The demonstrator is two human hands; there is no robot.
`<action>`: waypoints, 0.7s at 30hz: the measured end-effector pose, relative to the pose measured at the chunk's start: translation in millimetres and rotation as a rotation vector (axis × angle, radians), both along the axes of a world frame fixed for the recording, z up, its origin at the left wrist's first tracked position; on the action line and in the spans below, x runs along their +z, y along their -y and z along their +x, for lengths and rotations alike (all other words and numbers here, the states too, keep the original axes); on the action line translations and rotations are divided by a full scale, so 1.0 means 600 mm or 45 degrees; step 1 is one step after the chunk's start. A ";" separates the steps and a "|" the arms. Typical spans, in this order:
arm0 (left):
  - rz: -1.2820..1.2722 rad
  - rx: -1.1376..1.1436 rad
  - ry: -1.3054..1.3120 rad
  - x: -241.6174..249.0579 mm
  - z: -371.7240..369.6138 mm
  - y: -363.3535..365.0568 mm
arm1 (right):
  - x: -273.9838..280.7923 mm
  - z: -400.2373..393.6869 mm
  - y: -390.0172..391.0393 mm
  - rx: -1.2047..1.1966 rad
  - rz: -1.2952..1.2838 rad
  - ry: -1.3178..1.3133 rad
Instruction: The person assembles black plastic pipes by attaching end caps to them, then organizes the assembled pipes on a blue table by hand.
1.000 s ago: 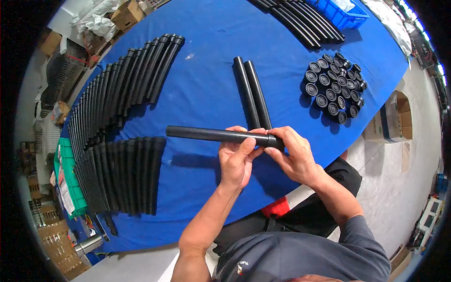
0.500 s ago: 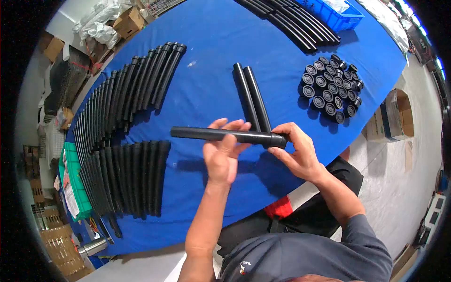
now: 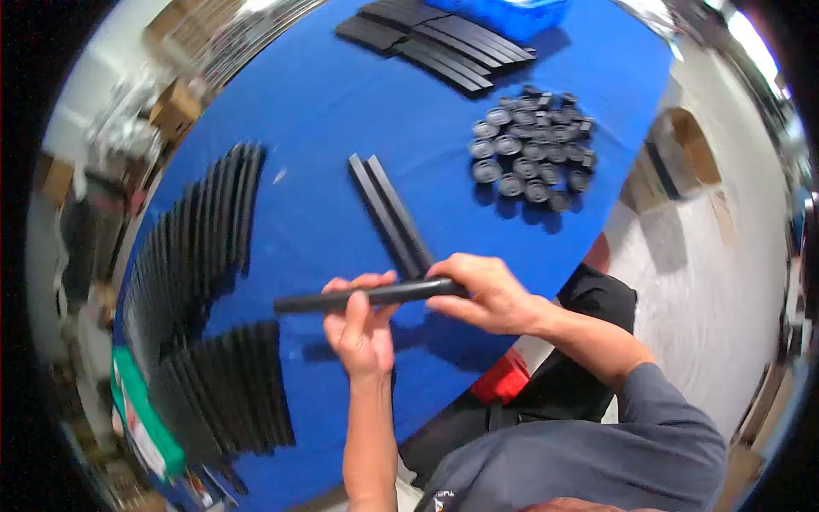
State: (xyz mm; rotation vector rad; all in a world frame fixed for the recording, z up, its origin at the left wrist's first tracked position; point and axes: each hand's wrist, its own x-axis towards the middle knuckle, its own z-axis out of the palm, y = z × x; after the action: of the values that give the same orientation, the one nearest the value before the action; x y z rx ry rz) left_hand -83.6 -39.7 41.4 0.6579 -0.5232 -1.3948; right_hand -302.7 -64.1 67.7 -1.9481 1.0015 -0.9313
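A black tube (image 3: pixel 333 301) lies level between my two hands, above the blue cloth. My left hand (image 3: pixel 363 333) holds it near the middle from below, thumb across the front. Wrapped round its right end, my right hand (image 3: pixel 482 293) hides most of the cap there. Just beyond my hands, two more black tubes (image 3: pixel 388 209) lie side by side, slanting across the cloth. The picture is blurred by motion.
Rows of black tubes (image 3: pixel 192 230) fill the left, with another row (image 3: pixel 230 392) nearer me. Round black caps (image 3: pixel 533 149) cluster at the right. More tubes (image 3: pixel 435 43) and a blue bin (image 3: pixel 512 15) stand at the back; a green tray (image 3: pixel 145 414) is at the left edge.
The view has turned, so the table's things appear shifted left. My right hand has closed further over the capped end of the tube, which both hands still hold.
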 end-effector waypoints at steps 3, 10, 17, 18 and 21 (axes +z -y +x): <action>0.049 0.114 0.042 0.000 -0.007 0.003 | -0.007 0.001 0.005 0.023 -0.046 0.019; 0.026 0.080 0.135 -0.005 0.002 -0.001 | -0.019 0.001 -0.004 0.025 -0.153 0.115; -0.044 -0.075 0.128 -0.017 0.016 0.002 | -0.030 0.014 -0.014 0.007 -0.358 0.098; -0.051 -0.072 0.121 -0.019 0.016 0.001 | -0.022 0.011 -0.014 0.035 -0.266 0.174; -0.068 -0.064 0.121 -0.021 0.013 0.001 | -0.024 0.013 -0.004 0.110 0.047 0.314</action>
State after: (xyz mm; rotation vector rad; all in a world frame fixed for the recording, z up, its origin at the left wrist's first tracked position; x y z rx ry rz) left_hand -75.7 -40.1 29.1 0.6745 -0.6540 -1.3964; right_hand -295.1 -61.8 53.6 -1.7795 0.7812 -1.0658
